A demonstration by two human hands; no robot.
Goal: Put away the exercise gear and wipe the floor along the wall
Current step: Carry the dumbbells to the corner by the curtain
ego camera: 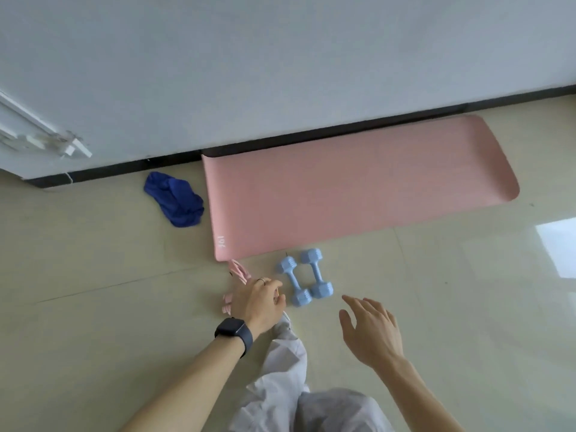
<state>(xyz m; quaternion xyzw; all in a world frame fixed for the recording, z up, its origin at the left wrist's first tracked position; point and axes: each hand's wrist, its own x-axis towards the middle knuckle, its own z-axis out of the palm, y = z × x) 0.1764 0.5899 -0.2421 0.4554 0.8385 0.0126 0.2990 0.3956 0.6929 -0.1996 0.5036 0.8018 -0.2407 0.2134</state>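
Presently on view, for your checking:

1. Pink mat (358, 188): unrolled flat on the tiled floor (93, 275), centre to right of the frame, its long far edge against the black skirting (124, 171) of the white wall (280, 57).
2. Blue cloth (174, 199): crumpled on the floor just left of the mat's short end, near the skirting.
3. Left dumbbell (294, 283) and right dumbbell (316, 272): pale blue, lying side by side below the mat's near edge, lower centre, their nearer heads touching or almost so.
4. Pink band (238, 272): bunched on the floor by the mat's lower left corner, just left of the dumbbells.
5. Your left hand (258, 302): lies on top of the pink band, knuckles up, fingers curled downward; the hand hides the grip, so you cannot tell whether it pinches the band. It wears a ring (262, 280) and a dark watch (233, 333).
6. Your right hand (371, 332): lower right of the dumbbells, fingers spread and straight, holding nothing, apart from the nearest dumbbell.
7. White trousers (290, 369): bottom centre, between your forearms.
8. White door (31, 135): upper left.
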